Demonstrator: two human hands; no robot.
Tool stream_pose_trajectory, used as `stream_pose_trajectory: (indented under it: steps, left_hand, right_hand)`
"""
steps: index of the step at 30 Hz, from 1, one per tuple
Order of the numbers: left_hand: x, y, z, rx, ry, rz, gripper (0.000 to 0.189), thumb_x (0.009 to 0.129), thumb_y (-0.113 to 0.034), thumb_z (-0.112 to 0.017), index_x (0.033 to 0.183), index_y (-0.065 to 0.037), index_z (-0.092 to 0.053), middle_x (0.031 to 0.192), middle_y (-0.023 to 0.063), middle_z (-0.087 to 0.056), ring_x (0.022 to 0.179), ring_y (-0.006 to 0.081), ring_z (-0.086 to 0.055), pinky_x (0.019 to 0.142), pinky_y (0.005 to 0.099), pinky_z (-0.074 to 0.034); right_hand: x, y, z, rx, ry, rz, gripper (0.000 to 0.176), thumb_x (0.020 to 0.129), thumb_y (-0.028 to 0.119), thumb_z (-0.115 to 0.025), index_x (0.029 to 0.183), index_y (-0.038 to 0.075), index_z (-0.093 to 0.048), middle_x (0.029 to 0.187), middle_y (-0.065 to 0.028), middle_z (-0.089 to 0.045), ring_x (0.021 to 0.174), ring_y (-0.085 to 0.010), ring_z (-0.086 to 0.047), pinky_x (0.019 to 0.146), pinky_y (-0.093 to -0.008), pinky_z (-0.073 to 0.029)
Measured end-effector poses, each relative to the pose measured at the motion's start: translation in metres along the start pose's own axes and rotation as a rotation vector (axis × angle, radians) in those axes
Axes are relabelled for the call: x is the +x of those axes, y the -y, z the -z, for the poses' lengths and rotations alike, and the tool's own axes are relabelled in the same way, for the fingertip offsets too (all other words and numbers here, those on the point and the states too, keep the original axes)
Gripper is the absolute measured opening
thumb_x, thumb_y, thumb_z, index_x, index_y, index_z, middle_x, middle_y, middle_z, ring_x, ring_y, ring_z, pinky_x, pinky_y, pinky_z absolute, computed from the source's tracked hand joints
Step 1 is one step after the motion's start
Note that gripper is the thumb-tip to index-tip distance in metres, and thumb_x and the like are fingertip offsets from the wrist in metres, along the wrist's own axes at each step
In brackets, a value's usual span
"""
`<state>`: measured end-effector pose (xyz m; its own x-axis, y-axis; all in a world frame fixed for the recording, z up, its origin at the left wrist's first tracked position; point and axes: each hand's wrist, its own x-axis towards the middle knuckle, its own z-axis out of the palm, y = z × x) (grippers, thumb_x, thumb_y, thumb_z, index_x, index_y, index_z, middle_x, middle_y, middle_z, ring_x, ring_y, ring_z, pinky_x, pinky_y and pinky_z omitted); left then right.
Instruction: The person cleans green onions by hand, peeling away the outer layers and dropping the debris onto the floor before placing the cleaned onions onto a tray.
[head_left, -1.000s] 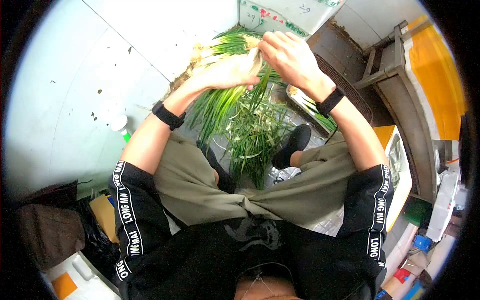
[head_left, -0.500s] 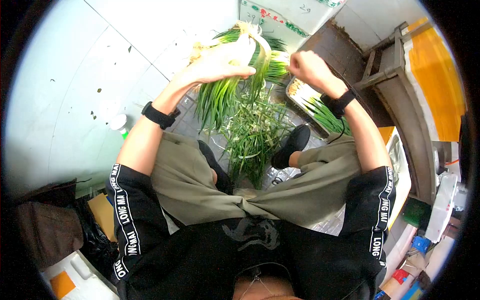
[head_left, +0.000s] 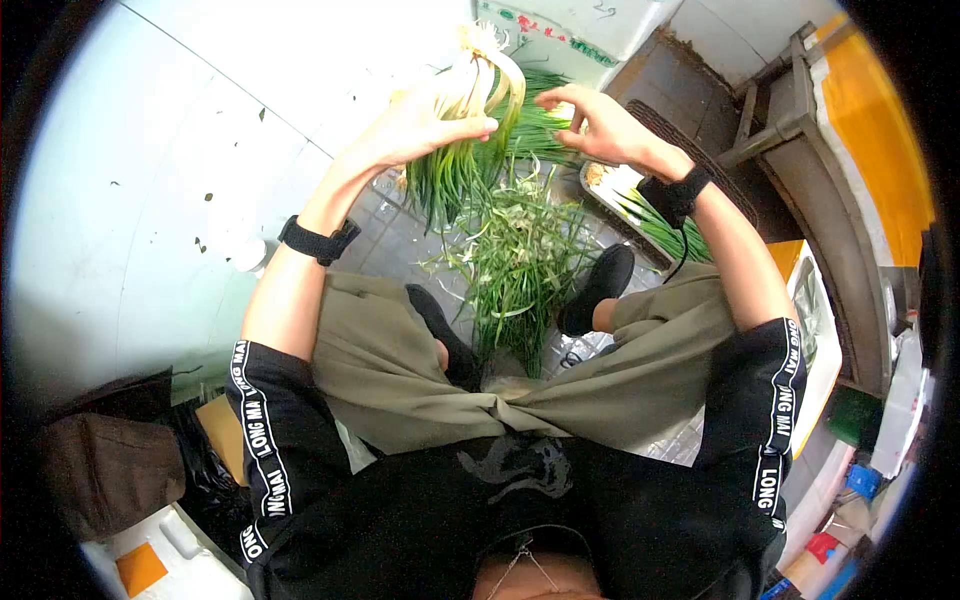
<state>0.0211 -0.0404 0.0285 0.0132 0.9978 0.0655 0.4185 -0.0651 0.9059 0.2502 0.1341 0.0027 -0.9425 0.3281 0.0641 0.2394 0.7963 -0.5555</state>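
Observation:
My left hand (head_left: pixel 418 132) is closed around a bunch of green onions (head_left: pixel 450 185), with the pale roots pointing up and the green leaves hanging down. A long pale leaf curls over on the right side of this bunch. My right hand (head_left: pixel 605 128) is just to the right, with its thumb and fingers apart and nothing visible between them. More green onions (head_left: pixel 535 128) lie on the floor behind the hands. Below them, a heap of loose green leaves (head_left: pixel 520 255) lies between my feet.
A tray (head_left: pixel 600 208) of green onions stands to the right of the heap. White boxes (head_left: pixel 570 35) stand at the back. A wooden-framed stand (head_left: pixel 800 130) runs along the right side, and a pale panel (head_left: pixel 150 200) fills the left.
My right hand has opened from a closed shape and moved slightly left, towards the bunch. My left hand still holds the green onions, now a little higher in view.

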Motion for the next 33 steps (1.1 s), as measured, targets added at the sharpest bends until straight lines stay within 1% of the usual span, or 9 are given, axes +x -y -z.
stream_pose_trajectory:
  steps: [2, 7, 10, 13, 15, 19, 23, 24, 33]
  left_hand:
    - [0.000, -0.003, -0.001, 0.038, 0.009, -0.036, 0.026, 0.090, -0.028, -0.071, 0.098, -0.003, -0.067, 0.088, 0.0005, -0.068, 0.079, 0.0092, -0.060, 0.076, 0.0284, -0.050]
    - [0.003, -0.021, -0.001, 0.087, 0.062, -0.059, 0.032, 0.093, -0.035, -0.067, 0.102, -0.004, -0.068, 0.088, 0.0020, -0.068, 0.080, 0.0114, -0.060, 0.077, 0.0299, -0.050]
    - [0.008, -0.011, -0.002, 0.151, -0.052, -0.096, 0.038, 0.094, -0.038, -0.065, 0.112, -0.005, -0.067, 0.098, 0.0060, -0.069, 0.090, 0.0144, -0.062, 0.085, 0.0321, -0.049]
    - [0.012, -0.008, -0.002, 0.139, -0.207, 0.027, 0.058, 0.086, -0.037, -0.075, 0.128, -0.002, -0.055, 0.111, 0.0108, -0.065, 0.104, 0.0196, -0.060, 0.093, 0.0349, -0.048]
    - [0.006, -0.024, -0.005, 0.098, -0.299, -0.193, 0.061, 0.085, -0.038, -0.077, 0.128, -0.001, -0.054, 0.114, 0.0127, -0.063, 0.109, 0.0213, -0.059, 0.096, 0.0363, -0.047]
    - [0.010, -0.011, -0.007, -0.103, -0.194, -0.100, 0.061, 0.085, -0.037, -0.077, 0.127, 0.000, -0.052, 0.120, 0.0105, -0.061, 0.110, 0.0183, -0.058, 0.095, 0.0340, -0.047]
    - [0.000, -0.025, -0.003, -0.208, -0.058, 0.045, 0.041, 0.095, -0.034, -0.066, 0.118, 0.000, -0.059, 0.109, 0.0058, -0.065, 0.101, 0.0132, -0.060, 0.088, 0.0303, -0.049]
    - [-0.003, -0.021, -0.008, -0.235, -0.127, -0.021, 0.035, 0.098, -0.032, -0.062, 0.115, -0.002, -0.061, 0.105, 0.0047, -0.066, 0.097, 0.0111, -0.060, 0.085, 0.0282, -0.049]
    - [0.001, -0.027, -0.028, -0.287, -0.010, 0.008, 0.033, 0.088, -0.027, -0.074, 0.111, -0.004, -0.066, 0.105, 0.0025, -0.068, 0.094, 0.0111, -0.061, 0.085, 0.0280, -0.050]
  right_hand:
    - [-0.001, 0.020, 0.008, 0.345, -0.018, -0.004, 0.048, 0.088, 0.028, -0.072, 0.131, 0.012, -0.058, 0.098, -0.0040, -0.070, 0.076, -0.0102, -0.061, 0.068, -0.0286, -0.051]
    - [0.009, 0.037, 0.006, 0.288, -0.045, 0.170, 0.031, 0.090, 0.029, -0.070, 0.114, 0.009, -0.068, 0.083, -0.0050, -0.069, 0.070, -0.0121, -0.060, 0.066, -0.0302, -0.049]
    - [0.005, 0.054, 0.011, 0.234, -0.057, 0.109, 0.031, 0.091, 0.029, -0.069, 0.115, 0.008, -0.067, 0.085, -0.0073, -0.070, 0.074, -0.0135, -0.063, 0.070, -0.0313, -0.051]
    - [0.005, 0.058, 0.006, 0.400, -0.165, 0.156, 0.034, 0.094, 0.025, -0.064, 0.120, 0.004, -0.064, 0.096, -0.0091, -0.072, 0.084, -0.0144, -0.067, 0.081, -0.0306, -0.053]
    - [0.004, 0.068, 0.006, 0.605, -0.128, 0.148, 0.035, 0.095, 0.022, -0.061, 0.124, 0.002, -0.060, 0.098, -0.0087, -0.072, 0.085, -0.0144, -0.068, 0.083, -0.0302, -0.053]
    - [0.005, 0.074, 0.003, 0.683, -0.105, 0.070, 0.030, 0.096, 0.024, -0.063, 0.116, 0.001, -0.063, 0.091, -0.0063, -0.072, 0.078, -0.0088, -0.064, 0.075, -0.0278, -0.052]
    - [0.012, 0.080, 0.005, 0.576, -0.158, 0.030, 0.027, 0.095, 0.025, -0.067, 0.107, 0.000, -0.068, 0.087, -0.0053, -0.071, 0.076, -0.0078, -0.062, 0.071, -0.0267, -0.050]
    - [0.011, 0.083, 0.008, 0.509, -0.181, 0.066, 0.027, 0.094, 0.024, -0.067, 0.105, 0.000, -0.068, 0.087, -0.0050, -0.071, 0.077, -0.0078, -0.062, 0.071, -0.0268, -0.050]
    - [-0.014, 0.072, 0.019, 0.580, -0.132, 0.028, 0.019, 0.093, 0.016, -0.068, 0.104, 0.000, -0.067, 0.087, -0.0015, -0.068, 0.081, -0.0068, -0.062, 0.075, -0.0247, -0.052]
